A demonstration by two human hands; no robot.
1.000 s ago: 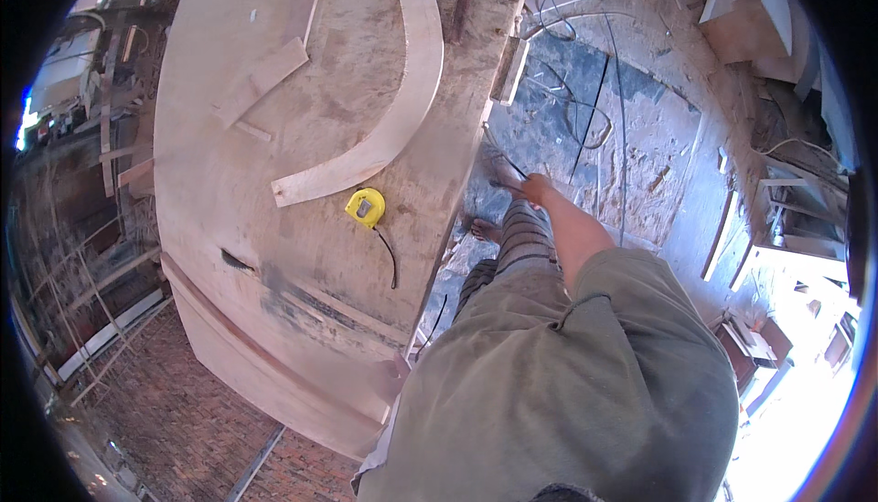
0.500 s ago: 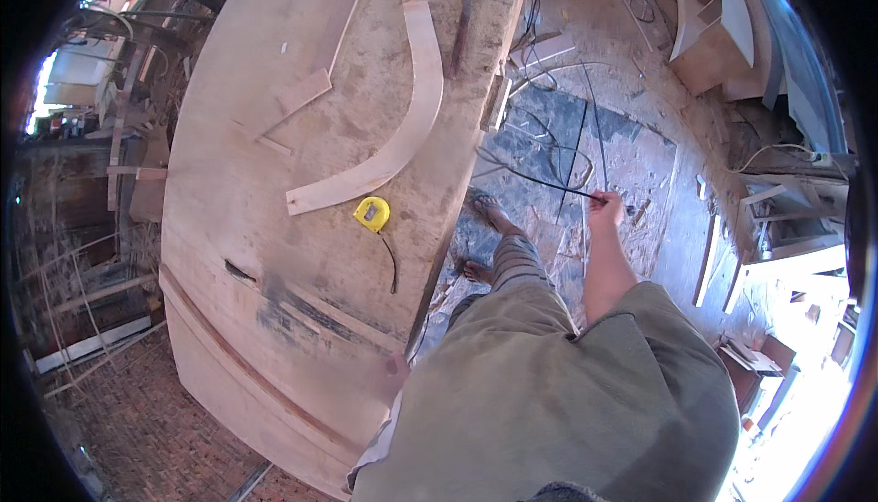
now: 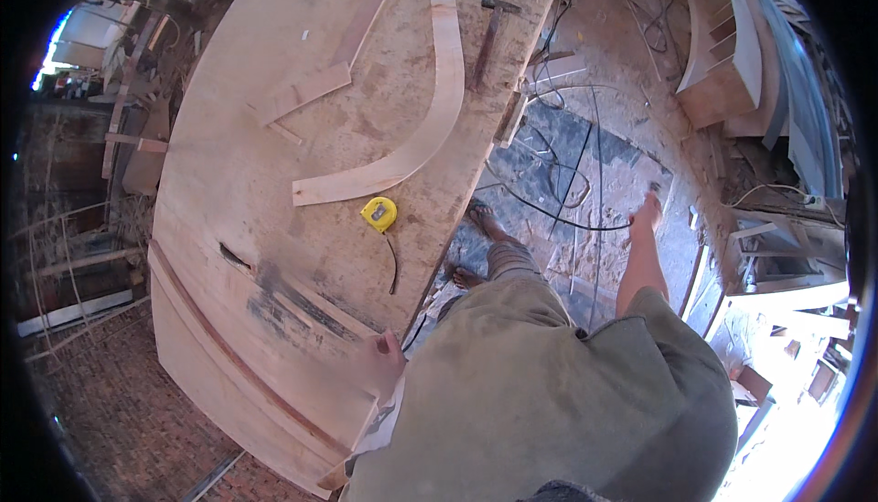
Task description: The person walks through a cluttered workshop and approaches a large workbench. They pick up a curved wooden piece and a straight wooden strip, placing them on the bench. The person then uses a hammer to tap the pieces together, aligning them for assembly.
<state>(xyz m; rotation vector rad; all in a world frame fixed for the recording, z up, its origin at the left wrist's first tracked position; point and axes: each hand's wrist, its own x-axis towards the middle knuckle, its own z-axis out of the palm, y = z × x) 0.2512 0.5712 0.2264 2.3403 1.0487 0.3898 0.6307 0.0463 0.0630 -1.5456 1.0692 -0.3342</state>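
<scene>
At far left, a brick floor (image 3: 119,401) runs up to the bowed edge of a large plywood tabletop (image 3: 229,164). Just inside that edge, a long wooden strip (image 3: 242,365) curves toward the lower corner. Farther in, a narrow board (image 3: 370,17) and a short slat (image 3: 306,95) lie along the upper part. A yellow tape measure (image 3: 379,216) sits just below the end of a curved wooden board (image 3: 441,118). The left hand (image 3: 390,351) is at the tabletop's right edge, partly hidden; I cannot tell its grip. A hammer (image 3: 488,49) lies between the curved board and that edge.

Beyond it, bare feet (image 3: 485,221) stand on the floor, where loose cables cross the room for stepping. A black cable (image 3: 590,228) loops from beside the table to the right hand (image 3: 646,215), whose fingers are closed around it. A curved shelf unit (image 3: 722,54) and an open wooden frame (image 3: 796,251) hem in the right side.
</scene>
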